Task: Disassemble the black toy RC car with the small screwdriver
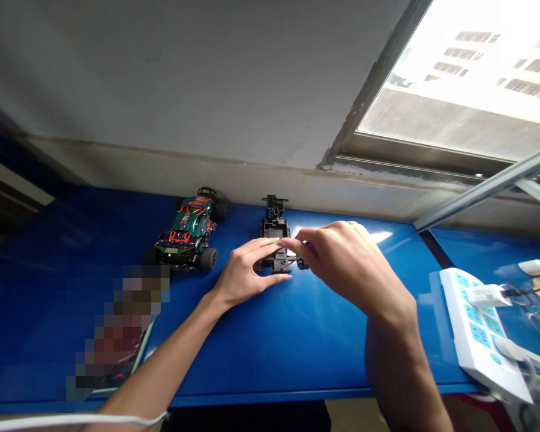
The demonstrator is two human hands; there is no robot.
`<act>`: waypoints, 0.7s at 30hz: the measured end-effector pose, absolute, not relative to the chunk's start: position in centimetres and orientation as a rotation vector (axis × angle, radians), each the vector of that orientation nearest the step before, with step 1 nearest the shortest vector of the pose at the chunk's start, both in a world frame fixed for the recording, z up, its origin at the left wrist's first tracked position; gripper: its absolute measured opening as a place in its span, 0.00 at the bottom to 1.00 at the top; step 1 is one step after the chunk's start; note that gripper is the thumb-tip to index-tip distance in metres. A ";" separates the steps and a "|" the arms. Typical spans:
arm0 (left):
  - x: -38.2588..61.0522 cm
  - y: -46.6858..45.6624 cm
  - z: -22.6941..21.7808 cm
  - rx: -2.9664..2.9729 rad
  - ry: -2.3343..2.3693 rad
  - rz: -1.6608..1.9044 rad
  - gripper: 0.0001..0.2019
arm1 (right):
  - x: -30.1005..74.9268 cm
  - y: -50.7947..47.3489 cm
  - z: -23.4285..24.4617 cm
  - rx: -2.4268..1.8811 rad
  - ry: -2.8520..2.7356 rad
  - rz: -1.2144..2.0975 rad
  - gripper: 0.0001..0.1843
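A small black model-car chassis (275, 228) lies on the blue table (297, 336) near the wall. My left hand (245, 270) rests on the table at its near left side, fingers curled with the tips touching the chassis. My right hand (342, 258) comes in from the right, thumb and fingers pinched together at the chassis's near end; whatever they pinch is too small to name. A finished green and red model race car (189, 231) stands to the left of the chassis, untouched.
A white power strip (477, 330) with a plugged-in charger and cables lies at the right. A blurred flat item (117, 330) sits at the near left edge. The wall and a window frame (387, 156) run right behind the table.
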State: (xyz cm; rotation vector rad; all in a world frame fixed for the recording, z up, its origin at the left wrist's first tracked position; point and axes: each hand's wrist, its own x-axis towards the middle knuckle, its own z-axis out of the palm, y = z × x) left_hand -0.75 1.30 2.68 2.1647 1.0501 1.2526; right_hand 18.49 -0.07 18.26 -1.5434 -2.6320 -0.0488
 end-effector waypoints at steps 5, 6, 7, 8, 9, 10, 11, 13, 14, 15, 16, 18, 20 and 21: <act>-0.7 1.3 2.9 2.171 1.052 1.235 0.28 | 19.2 -0.2 17.9 -1.239 -2.635 0.098 0.18; -0.7 1.3 2.9 2.167 1.048 1.231 0.28 | 19.3 -0.2 17.9 -1.211 -2.620 0.132 0.21; -0.7 1.3 2.9 2.162 1.042 1.231 0.29 | 19.3 -0.3 17.9 -1.222 -2.612 0.154 0.21; -0.7 1.3 2.9 2.157 1.036 1.233 0.30 | 19.3 -0.3 18.0 -1.268 -2.611 0.162 0.18; -0.7 1.3 2.9 2.151 1.031 1.235 0.30 | 19.1 -0.3 18.1 -1.339 -2.613 0.153 0.15; -0.7 1.3 2.9 2.148 1.031 1.233 0.30 | 18.9 -0.3 18.1 -1.420 -2.616 0.121 0.16; -0.7 1.3 2.8 2.148 1.034 1.234 0.29 | 18.8 -0.2 18.2 -1.483 -2.623 0.072 0.20; -0.7 1.3 2.8 2.157 1.045 1.242 0.28 | 18.6 -0.1 18.2 -1.501 -2.646 -0.004 0.24; -0.7 1.3 2.8 2.162 1.050 1.246 0.28 | 18.6 -0.1 18.2 -1.461 -2.658 -0.003 0.22; -0.7 1.3 2.8 2.167 1.052 1.246 0.27 | 18.7 -0.1 18.1 -1.403 -2.662 0.019 0.18; -0.7 1.3 2.8 2.169 1.051 1.243 0.27 | 18.8 -0.2 18.1 -1.334 -2.657 0.053 0.15; -0.8 1.3 2.8 2.165 1.045 1.236 0.28 | 19.2 -0.3 18.1 -1.234 -2.628 0.108 0.21; -0.8 1.3 2.8 2.156 1.041 1.241 0.29 | 19.3 -0.4 18.1 -1.245 -2.618 0.122 0.20; -0.7 1.3 2.8 2.154 1.039 1.239 0.29 | 19.2 -0.4 18.2 -1.301 -2.618 0.118 0.16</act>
